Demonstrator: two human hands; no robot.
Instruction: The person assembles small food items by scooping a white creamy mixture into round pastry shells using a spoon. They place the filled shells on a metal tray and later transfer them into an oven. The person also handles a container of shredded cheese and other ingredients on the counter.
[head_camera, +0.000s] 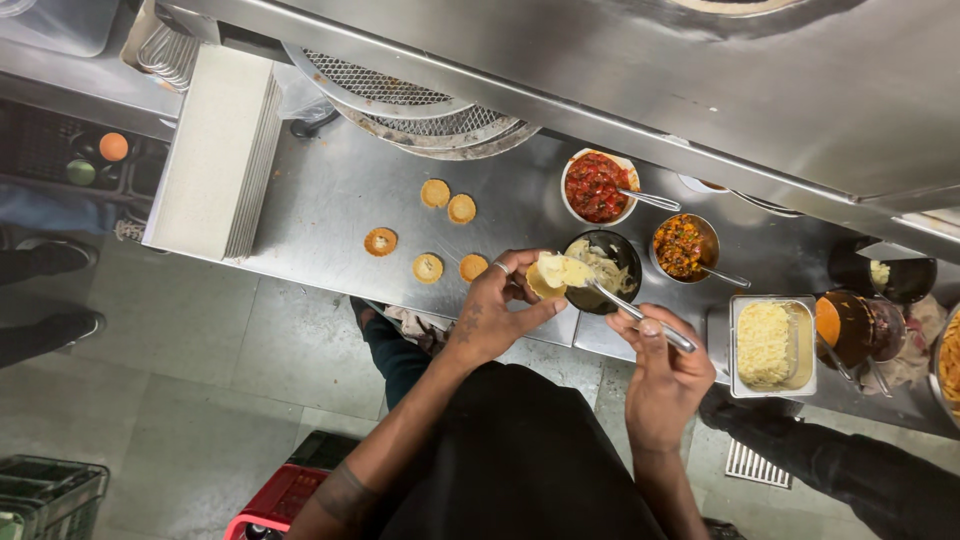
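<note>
1. The steel tabletop lies beyond both my hands.
2. A dark bowl of pale filling sits just beyond my left grip.
3. My right hand is pinched around a spoon, whose tip reaches the shell.
4. My left hand curls its fingers around a small pastry shell, held above the tabletop's near edge.
5. Five filled shells lie to the left of that grip.

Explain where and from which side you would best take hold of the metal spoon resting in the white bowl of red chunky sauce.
Grip the metal spoon by its bare handle end, which juts past the rim of the white bowl of red chunky sauce toward the right. Come from the right, probably: its scoop is buried in sauce, and the steel shelf overhangs behind.
</note>
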